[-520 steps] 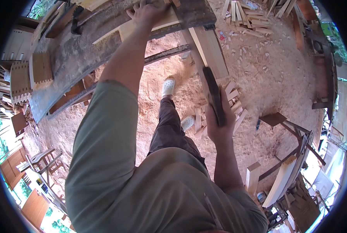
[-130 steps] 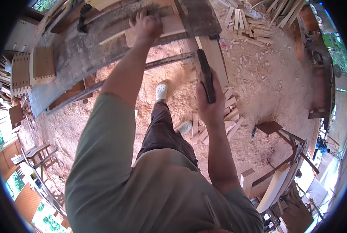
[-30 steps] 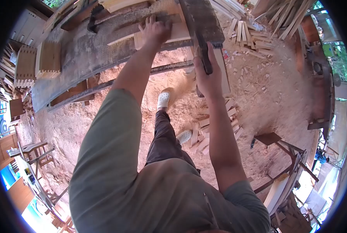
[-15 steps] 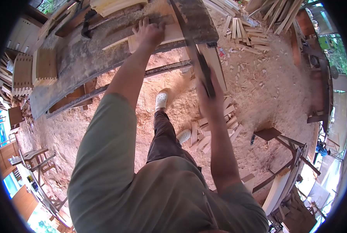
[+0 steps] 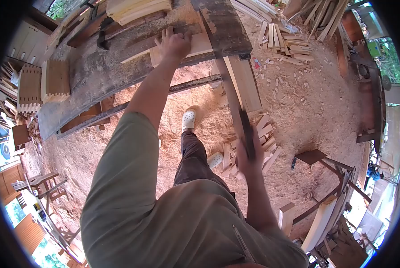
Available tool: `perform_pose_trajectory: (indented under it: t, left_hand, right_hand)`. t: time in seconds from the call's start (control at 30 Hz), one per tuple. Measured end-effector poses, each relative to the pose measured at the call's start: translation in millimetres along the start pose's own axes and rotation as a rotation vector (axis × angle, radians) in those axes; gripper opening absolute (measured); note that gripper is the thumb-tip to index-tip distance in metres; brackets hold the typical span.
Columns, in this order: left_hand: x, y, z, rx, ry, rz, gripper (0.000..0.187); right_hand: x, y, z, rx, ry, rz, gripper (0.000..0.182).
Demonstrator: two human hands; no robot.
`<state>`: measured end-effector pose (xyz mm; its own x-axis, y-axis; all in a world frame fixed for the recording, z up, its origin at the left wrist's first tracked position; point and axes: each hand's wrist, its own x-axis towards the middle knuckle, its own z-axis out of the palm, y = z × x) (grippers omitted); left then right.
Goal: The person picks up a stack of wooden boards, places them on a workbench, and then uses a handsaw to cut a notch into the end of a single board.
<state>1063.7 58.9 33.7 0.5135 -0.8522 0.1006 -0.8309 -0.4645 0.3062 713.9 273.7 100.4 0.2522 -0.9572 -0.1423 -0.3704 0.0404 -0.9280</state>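
Observation:
My right hand (image 5: pixel 249 156) is closed around the dark handle of a handsaw (image 5: pixel 230 87), whose long blade is blurred and runs up to the right end of a pale wooden board (image 5: pixel 201 43). On top of that board, near the edge of the workbench (image 5: pixel 88 76), my left hand (image 5: pixel 175 45) presses down with its fingers spread. A thin pale strip (image 5: pixel 135 56) lies left of it. Whether the saw teeth are in the wood I cannot make out.
Stacked boards (image 5: pixel 139 10) and a second saw (image 5: pixel 102 38) lie on the bench's far side. Box pieces with notched ends (image 5: pixel 56 80) stand at its left end. Offcuts (image 5: pixel 287 42) and sawdust cover the floor, with more cut pieces (image 5: pixel 267 143) near my feet.
My right hand has drawn the saw back toward my body, lower in the view. My left hand stays on the board, and the whole view has shifted slightly.

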Motion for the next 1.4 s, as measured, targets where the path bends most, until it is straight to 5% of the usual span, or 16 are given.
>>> perform_pose_trajectory:
  t: [0.13,0.27,0.4,0.5,0.67,0.8,1.0,1.1,1.2,1.3,1.4]
  left_hand:
    - [0,0,-3,-0.032,0.002,0.009,0.060]
    - [2,-3,-1,-0.026,0.019,0.020,0.058]
    - [-1,-4,-1,0.008,0.038,0.031,0.057]
    - [0,-3,-1,0.029,0.040,0.023,0.058]
    - [-1,-4,0,0.070,0.028,0.020,0.060]
    - [4,-3,-5,0.072,0.027,0.027,0.064]
    - [0,4,-5,0.102,-0.004,0.010,0.067]
    - [-2,4,-8,0.126,0.002,-0.009,0.067]
    - [1,3,-11,0.116,-0.018,-0.010,0.066]
    - [-3,2,-9,0.084,-0.020,-0.006,0.066]
    - [-2,3,-5,0.039,0.029,0.001,0.066]
  right_hand:
    - [145,-33,49,0.076,-0.001,-0.170,0.058]
    - [98,-7,40,0.048,0.080,-0.282,0.059]
    - [-36,1,-8,0.100,-0.018,0.066,0.061]
    - [-56,-9,-21,0.015,0.019,-0.036,0.059]
    - [113,-32,38,0.134,0.019,-0.106,0.056]
    - [133,-30,52,0.132,0.020,-0.090,0.056]
    - [-24,-4,-3,0.155,-0.006,0.018,0.059]
    - [-35,-8,-19,0.082,-0.004,0.012,0.058]
    - [58,0,23,0.167,0.061,-0.187,0.054]
    - [149,-33,57,0.151,0.005,-0.134,0.055]
    - [141,-22,55,0.163,0.030,-0.157,0.056]
